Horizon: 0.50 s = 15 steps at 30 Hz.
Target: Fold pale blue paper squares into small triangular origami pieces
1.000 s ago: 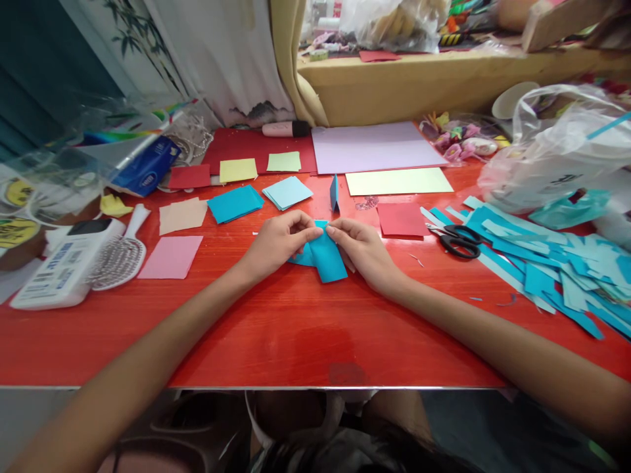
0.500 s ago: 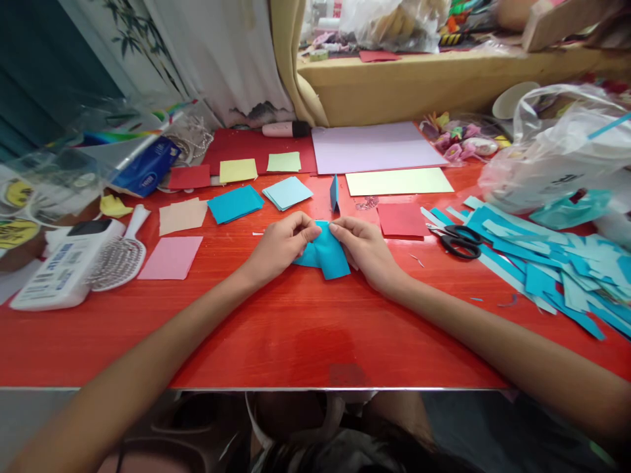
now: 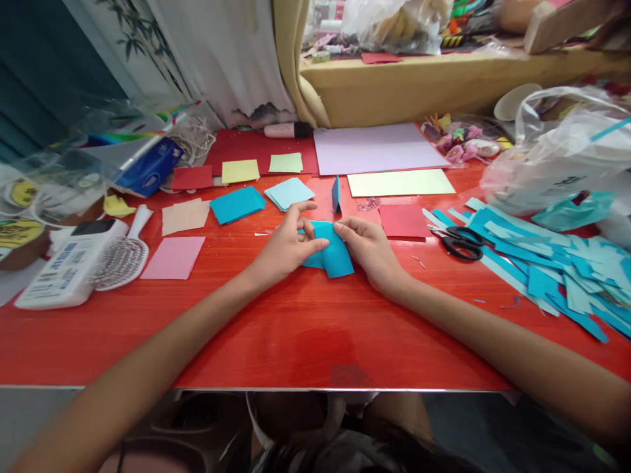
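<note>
A folded blue piece of paper (image 3: 339,255) is between my hands above the table's middle, one flap over another part that sticks out to the left. My left hand (image 3: 292,244) has its thumb on the front of the paper and curled fingers at its left side, with the index finger lifted off. My right hand (image 3: 369,246) pinches the paper's upper right corner between thumb and fingers. Just beyond stands a small folded blue paper (image 3: 336,196) on its edge. To the right of my right hand lies a stack of red paper squares (image 3: 404,221).
Black-handled scissors (image 3: 461,242) lie beside a heap of blue paper strips (image 3: 562,256). Stacks of blue (image 3: 237,204), light blue (image 3: 290,192) and pink squares (image 3: 173,257) are on the left. A hairbrush (image 3: 123,256), a white box (image 3: 71,266) and a plastic bag (image 3: 562,154) flank the sides.
My left index finger has lifted and straightened away from the paper, and the thumb has slid down its front. The front flap looks flatter. My right hand keeps its pinch.
</note>
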Motion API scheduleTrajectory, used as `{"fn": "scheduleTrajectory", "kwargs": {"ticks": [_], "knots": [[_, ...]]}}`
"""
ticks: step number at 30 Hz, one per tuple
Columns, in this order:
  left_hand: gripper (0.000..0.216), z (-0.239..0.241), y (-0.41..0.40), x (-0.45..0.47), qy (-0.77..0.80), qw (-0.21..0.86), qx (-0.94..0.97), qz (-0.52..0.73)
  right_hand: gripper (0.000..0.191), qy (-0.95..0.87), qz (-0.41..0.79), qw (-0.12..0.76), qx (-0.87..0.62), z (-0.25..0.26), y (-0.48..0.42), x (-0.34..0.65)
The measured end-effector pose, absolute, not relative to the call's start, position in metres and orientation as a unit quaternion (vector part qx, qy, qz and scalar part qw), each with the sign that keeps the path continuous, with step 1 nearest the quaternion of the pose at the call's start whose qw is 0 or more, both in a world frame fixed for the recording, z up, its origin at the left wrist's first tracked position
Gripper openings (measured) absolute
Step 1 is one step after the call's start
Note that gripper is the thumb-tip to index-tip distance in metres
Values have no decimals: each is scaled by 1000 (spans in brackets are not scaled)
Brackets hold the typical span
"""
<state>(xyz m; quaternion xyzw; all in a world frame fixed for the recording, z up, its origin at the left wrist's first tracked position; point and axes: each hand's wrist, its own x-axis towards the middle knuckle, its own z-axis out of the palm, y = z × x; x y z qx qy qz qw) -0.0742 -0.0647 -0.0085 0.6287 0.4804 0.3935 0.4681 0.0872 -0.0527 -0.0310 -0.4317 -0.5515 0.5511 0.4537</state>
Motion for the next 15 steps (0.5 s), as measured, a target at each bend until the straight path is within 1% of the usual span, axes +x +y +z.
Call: {"fn": "scheduleTrajectory", "kwargs": {"ticks": [3,5,6,9,10,12,15], "knots": [[54,-14,-67,-73,484,436,652,387,22,-523,578,470,-414,-30,-53,87],[51,-17,-68,-72,497,417,661,377,20,-500,599,478,-402,-27,-53,87],[45,-18,-69,-71,502,412,666,367,20,-491,606,482,-399,-26,-53,86],[17,-17,-71,-69,511,402,686,326,20,-478,609,490,-402,-22,-52,86],[15,-15,-72,-69,517,394,691,315,21,-475,607,492,-405,-21,-52,86],[24,-12,-73,-68,530,381,693,306,23,-472,603,497,-408,-21,-51,87],[28,-9,-72,-69,533,394,686,301,24,-469,599,505,-408,-23,-50,88]]}}
